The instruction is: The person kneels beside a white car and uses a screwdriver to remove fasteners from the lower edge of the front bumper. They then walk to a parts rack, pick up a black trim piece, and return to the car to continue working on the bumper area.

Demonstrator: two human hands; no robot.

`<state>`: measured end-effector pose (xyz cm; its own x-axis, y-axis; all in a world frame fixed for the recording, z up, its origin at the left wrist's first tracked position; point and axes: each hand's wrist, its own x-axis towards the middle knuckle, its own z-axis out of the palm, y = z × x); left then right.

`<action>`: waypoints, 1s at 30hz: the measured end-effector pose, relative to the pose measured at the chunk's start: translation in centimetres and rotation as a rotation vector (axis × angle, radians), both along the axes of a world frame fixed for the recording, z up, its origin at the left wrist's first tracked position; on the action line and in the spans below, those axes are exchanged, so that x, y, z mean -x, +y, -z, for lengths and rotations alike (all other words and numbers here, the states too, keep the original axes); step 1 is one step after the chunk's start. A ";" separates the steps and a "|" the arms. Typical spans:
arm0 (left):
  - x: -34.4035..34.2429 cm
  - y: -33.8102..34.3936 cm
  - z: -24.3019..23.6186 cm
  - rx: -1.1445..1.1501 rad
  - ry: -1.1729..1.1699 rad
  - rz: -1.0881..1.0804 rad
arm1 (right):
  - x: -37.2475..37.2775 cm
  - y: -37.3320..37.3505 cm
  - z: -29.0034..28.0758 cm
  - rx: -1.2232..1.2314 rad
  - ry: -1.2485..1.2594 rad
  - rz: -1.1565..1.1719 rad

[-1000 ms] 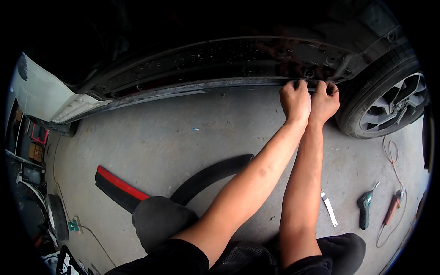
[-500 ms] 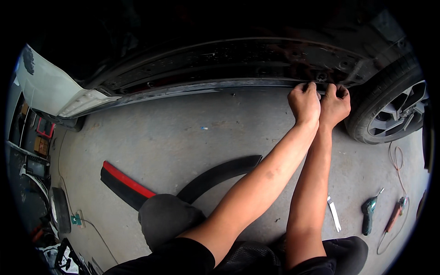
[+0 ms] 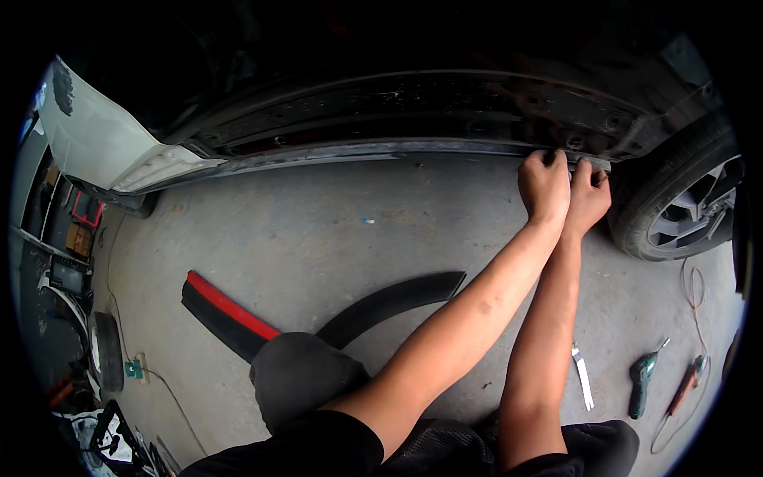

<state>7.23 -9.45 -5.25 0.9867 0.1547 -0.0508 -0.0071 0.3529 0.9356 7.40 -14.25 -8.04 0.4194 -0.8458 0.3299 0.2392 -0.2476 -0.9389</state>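
Both of my hands are at the lower sill point(image 3: 381, 149) of a black car body point(image 3: 397, 103), just left of the wheel point(image 3: 687, 207). The fingers of my left hand point(image 3: 543, 187) are curled in against the sill's edge; whatever they grip is hidden. Close beside it on the right, partly behind it, my right hand point(image 3: 590, 199) is closed in a pinch at the same edge, on something too small or hidden to name. A dark bolt-hole fitting point(image 3: 574, 143) shows on the panel just above my fingers.
On the concrete floor lie a red-and-black trim piece point(image 3: 226, 306), a curved black strip point(image 3: 385, 294), a metal pry tool point(image 3: 583, 374), a green power tool point(image 3: 644, 381) and a corded orange tool point(image 3: 685, 385). Stacked parts point(image 3: 67, 286) stand far left; a white panel point(image 3: 95, 139) adjoins the sill.
The view has shifted, so the car and floor items sit farther right. Both hands remain closed at the sill beside the wheel, with only small movements of fingers and wrists.
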 end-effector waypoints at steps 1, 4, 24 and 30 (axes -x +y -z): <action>0.0 0.2 0.0 -0.032 -0.006 0.011 | 0.2 -0.1 -0.4 -0.014 0.054 -0.006; 0.2 0.0 -0.1 -0.069 0.017 -0.004 | -0.3 -1.2 -0.5 -0.024 -0.071 -0.041; -0.8 -1.1 1.4 -0.293 -0.107 -0.141 | -1.0 -2.7 -1.3 -0.790 -0.168 -0.417; -0.6 -0.5 0.6 -0.183 -0.064 -0.055 | -0.5 -1.8 -1.4 -0.737 -0.170 -0.394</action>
<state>7.79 -9.98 -5.84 0.9768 0.2092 0.0459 -0.0835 0.1743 0.9812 7.91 -16.01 -6.65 0.7230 -0.6714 -0.1629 0.3315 0.5440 -0.7709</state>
